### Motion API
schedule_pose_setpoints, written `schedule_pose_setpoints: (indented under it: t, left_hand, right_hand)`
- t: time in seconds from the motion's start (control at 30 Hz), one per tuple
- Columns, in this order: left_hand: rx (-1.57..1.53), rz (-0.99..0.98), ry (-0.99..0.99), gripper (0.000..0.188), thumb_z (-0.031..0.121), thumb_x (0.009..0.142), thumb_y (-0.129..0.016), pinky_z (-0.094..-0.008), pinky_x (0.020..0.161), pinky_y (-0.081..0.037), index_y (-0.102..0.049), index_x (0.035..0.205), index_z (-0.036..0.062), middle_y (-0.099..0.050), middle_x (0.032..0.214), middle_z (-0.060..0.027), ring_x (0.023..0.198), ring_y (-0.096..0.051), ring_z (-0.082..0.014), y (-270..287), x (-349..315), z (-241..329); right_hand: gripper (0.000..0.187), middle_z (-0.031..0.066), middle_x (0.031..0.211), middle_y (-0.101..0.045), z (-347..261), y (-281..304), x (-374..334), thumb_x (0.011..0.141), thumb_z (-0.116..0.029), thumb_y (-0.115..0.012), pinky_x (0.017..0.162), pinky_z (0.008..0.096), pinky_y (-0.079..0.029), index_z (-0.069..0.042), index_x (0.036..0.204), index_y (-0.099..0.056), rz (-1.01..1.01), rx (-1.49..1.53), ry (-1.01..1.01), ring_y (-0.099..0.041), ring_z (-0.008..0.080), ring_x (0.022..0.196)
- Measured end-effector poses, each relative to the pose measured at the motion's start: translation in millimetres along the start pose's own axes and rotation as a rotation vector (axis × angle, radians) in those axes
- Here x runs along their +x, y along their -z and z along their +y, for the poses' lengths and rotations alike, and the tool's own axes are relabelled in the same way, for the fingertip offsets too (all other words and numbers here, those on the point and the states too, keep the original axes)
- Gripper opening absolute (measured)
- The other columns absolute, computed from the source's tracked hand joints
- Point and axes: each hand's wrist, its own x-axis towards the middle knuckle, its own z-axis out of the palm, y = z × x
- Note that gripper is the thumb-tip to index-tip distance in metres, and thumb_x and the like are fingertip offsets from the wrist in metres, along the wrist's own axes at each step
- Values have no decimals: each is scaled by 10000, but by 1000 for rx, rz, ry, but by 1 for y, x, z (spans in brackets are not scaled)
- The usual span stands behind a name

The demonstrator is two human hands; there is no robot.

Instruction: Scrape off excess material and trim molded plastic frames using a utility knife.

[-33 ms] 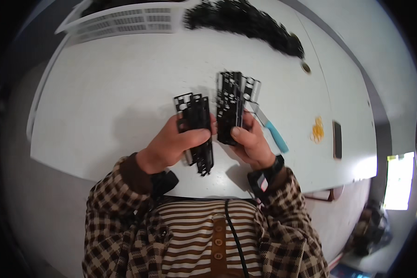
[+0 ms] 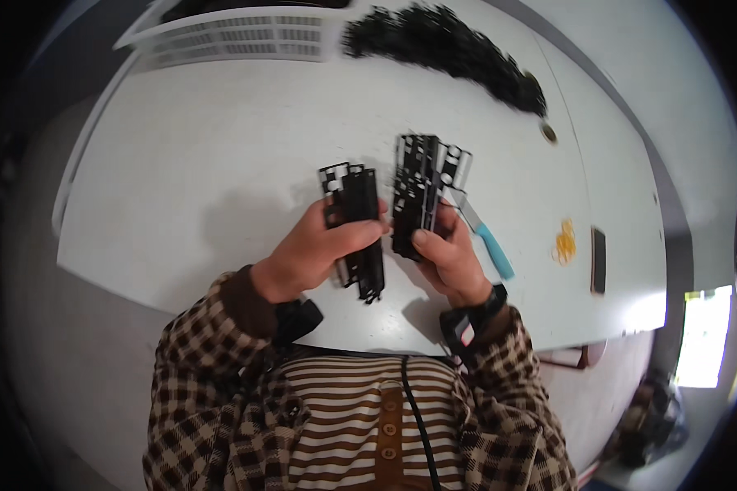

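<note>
My left hand [image 2: 315, 250] is closed around a bundle of flat black plastic strips [image 2: 359, 200], its thumb lying across the front. The strips stand roughly upright, and their cut-out openings show at the top. Close beside it, my right hand [image 2: 453, 255] grips a second bundle of perforated black strips [image 2: 415, 192]. A few pieces in that bundle fan out to the right. The two bundles are held near each other above the white table [image 2: 180, 155], with a narrow gap between them. Fingers behind both bundles are mostly hidden.
Right of my right hand lies a knife with a turquoise handle [image 2: 495, 251]. Farther right are yellow rubber bands [image 2: 564, 242] and a dark flat slab [image 2: 599, 260]. A heap of black pieces [image 2: 446, 51], a small brownish ring [image 2: 549, 133] and a white slotted basket [image 2: 237, 39] are at the back.
The whole view has shifted slightly, so the table's things appear a little farther right and lower. Both hands keep hold of their bundles, with almost the same gap between them.
</note>
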Motion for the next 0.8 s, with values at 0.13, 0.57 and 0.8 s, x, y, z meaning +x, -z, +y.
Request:
schedule_pose_setpoints:
  t: [0.13,0.57,0.8]
  left_hand:
    - [-23,78,-62,323,194,863,-551,-287,800,-459,-501,1121,7,-580,981,-55,917,-550,-126,28,-17,-9]
    - [-302,174,-290,310,249,932,-447,-367,792,-511,-485,1120,5,-581,1042,-120,918,-595,-216,130,-144,33]
    - [-505,250,-457,333,309,927,-421,-374,858,-458,-502,1091,30,-577,1040,-99,956,-563,-218,166,-180,23]
  right_hand:
    - [464,102,973,-555,22,-30,1,738,-81,-654,737,272,-466,32,1127,-428,164,-550,53,-548,150,877]
    - [398,118,933,-514,83,-182,69,801,-218,-641,647,280,-491,20,1025,-415,-298,-1067,-137,-532,147,808]
    - [476,120,920,-518,119,-234,68,786,-241,-655,603,276,-504,14,1065,-366,-438,-1055,-110,-549,166,809]
